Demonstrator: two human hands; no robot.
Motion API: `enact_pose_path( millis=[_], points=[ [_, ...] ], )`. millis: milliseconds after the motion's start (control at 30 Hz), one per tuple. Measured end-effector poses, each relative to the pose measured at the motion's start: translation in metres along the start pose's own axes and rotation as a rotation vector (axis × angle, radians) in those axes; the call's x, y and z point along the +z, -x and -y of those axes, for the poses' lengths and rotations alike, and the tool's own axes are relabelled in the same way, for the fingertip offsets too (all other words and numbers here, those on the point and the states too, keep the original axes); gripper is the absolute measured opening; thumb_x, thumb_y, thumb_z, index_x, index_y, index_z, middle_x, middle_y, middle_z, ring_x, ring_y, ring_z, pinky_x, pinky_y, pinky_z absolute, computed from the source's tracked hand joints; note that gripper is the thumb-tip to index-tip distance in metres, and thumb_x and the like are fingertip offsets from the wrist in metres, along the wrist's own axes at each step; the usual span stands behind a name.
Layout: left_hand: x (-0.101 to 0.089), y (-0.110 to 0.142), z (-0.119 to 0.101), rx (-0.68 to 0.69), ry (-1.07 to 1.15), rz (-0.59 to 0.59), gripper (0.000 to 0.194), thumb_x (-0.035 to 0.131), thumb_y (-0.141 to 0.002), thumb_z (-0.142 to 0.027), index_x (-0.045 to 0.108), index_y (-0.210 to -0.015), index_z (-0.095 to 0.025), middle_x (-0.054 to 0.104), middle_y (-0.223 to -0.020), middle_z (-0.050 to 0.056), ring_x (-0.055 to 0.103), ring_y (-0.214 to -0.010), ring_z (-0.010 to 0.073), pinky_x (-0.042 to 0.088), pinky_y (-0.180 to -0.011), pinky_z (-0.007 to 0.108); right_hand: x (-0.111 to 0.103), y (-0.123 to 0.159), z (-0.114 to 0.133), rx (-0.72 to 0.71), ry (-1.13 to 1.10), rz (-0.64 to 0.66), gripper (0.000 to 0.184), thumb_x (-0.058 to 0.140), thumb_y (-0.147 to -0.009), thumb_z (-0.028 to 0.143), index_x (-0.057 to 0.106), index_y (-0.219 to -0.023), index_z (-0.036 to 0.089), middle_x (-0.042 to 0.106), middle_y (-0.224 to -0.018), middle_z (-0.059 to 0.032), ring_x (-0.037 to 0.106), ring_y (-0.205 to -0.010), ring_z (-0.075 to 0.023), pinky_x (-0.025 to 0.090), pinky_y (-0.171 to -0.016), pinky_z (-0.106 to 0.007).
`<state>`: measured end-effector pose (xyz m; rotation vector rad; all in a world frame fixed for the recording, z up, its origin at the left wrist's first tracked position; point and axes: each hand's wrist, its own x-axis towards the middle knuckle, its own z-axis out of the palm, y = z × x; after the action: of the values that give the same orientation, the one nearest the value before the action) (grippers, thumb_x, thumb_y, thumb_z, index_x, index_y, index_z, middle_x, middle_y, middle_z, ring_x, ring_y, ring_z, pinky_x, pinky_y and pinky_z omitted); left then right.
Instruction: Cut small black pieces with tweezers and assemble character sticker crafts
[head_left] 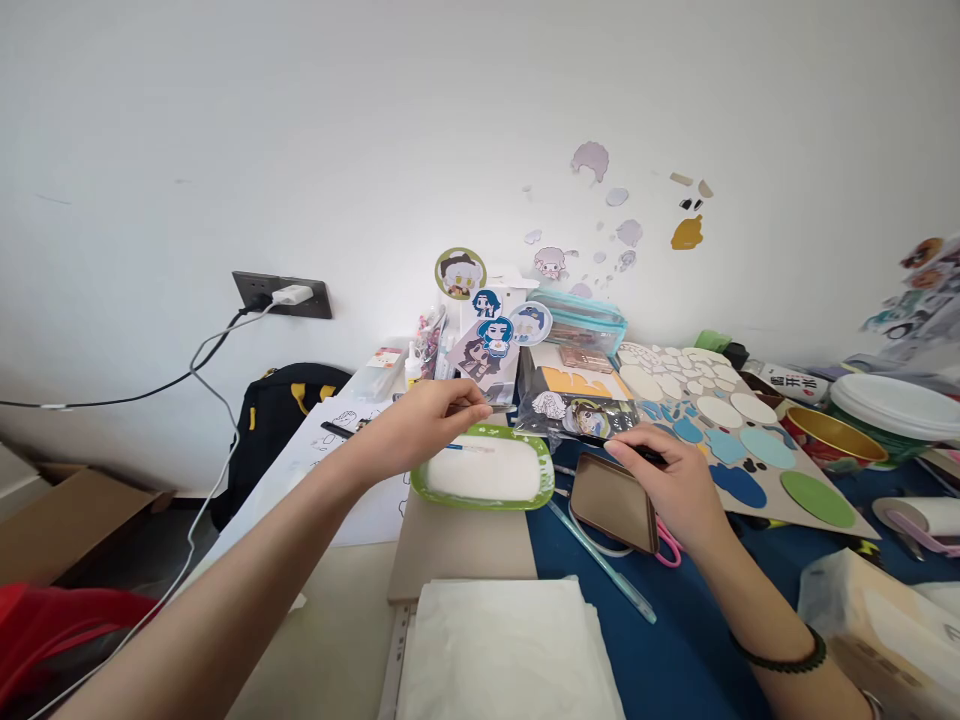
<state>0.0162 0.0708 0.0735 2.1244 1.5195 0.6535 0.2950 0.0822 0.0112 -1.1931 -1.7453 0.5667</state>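
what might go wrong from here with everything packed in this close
The left hand hovers over the green-rimmed white tray, so anything it lets slip could land there. The right hand, holding a slim black tool, might snag the curved pink plastic handle if lowered. The translucent teal pen lies loose and could roll if nudged.

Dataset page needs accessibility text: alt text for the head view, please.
Two bare hands over a cluttered desk: the right hand holds a slim black tool, the left hand is pinched near a green-rimmed tray. White sheets lie stacked in front; a board of colored cutouts lies right.
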Motion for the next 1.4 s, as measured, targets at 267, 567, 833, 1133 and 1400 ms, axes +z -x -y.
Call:
enact_pose_path(
  millis=[267, 567, 833, 1133, 1400],
  points=[
    [0.009, -0.002, 0.001, -0.014, 0.199, 0.086, 0.035, 0.043, -0.083, -0.051, 0.055, -0.078, -0.019, 0.053, -0.07, 0.0, 0.046, -0.062, 0.0132, 0.032, -0.053, 0.024, 0.012, 0.005, -0.002, 0.121, -0.12, -0.165, 0.023, 0.063, -0.075, 0.045, 0.067, -0.071, 0.023, 0.063, -0.077, -0.0029, 0.056, -0.071, -0.0194, 0.042, -0.058, -0.028],
    [0.025, -0.004, -0.005, 0.009, 0.328, 0.014, 0.036, 0.044, -0.083, -0.052, 0.053, -0.075, -0.019, 0.052, -0.066, -0.002, 0.043, -0.058, 0.0118, 0.03, -0.052, 0.023, 0.014, 0.007, 0.003, 0.076, -0.132, -0.156, 0.024, 0.062, -0.075, 0.044, 0.065, -0.067, 0.022, 0.061, -0.072, -0.0019, 0.055, -0.069, -0.0185, 0.043, -0.06, -0.028],
    [0.029, -0.005, -0.006, 0.039, 0.357, -0.049, 0.034, 0.046, -0.084, -0.051, 0.052, -0.075, -0.019, 0.051, -0.065, -0.003, 0.043, -0.061, 0.0121, 0.031, -0.056, 0.024, 0.014, 0.007, 0.002, 0.091, -0.182, -0.138, 0.021, 0.064, -0.075, 0.042, 0.066, -0.068, 0.023, 0.059, -0.072, -0.0015, 0.054, -0.068, -0.0173, 0.04, -0.057, -0.027],
    [0.023, -0.003, -0.008, 0.099, 0.234, -0.088, 0.029, 0.044, -0.086, -0.044, 0.053, -0.074, -0.019, 0.049, -0.064, -0.003, 0.042, -0.06, 0.0112, 0.031, -0.055, 0.023, 0.006, 0.003, 0.004, 0.027, -0.108, -0.098, 0.02, 0.062, -0.077, 0.041, 0.065, -0.068, 0.023, 0.059, -0.071, -0.0016, 0.053, -0.067, -0.0169, 0.041, -0.058, -0.027],
    [0.015, 0.0, -0.012, 0.127, -0.047, -0.054, 0.023, 0.042, -0.089, -0.034, 0.055, -0.075, -0.02, 0.054, -0.066, -0.003, 0.043, -0.06, 0.0114, 0.029, -0.054, 0.023, -0.005, -0.002, -0.004, -0.041, 0.002, 0.053, 0.019, 0.059, -0.08, 0.04, 0.067, -0.074, 0.023, 0.059, -0.076, -0.0041, 0.052, -0.071, -0.018, 0.04, -0.059, -0.028]
  ],
)
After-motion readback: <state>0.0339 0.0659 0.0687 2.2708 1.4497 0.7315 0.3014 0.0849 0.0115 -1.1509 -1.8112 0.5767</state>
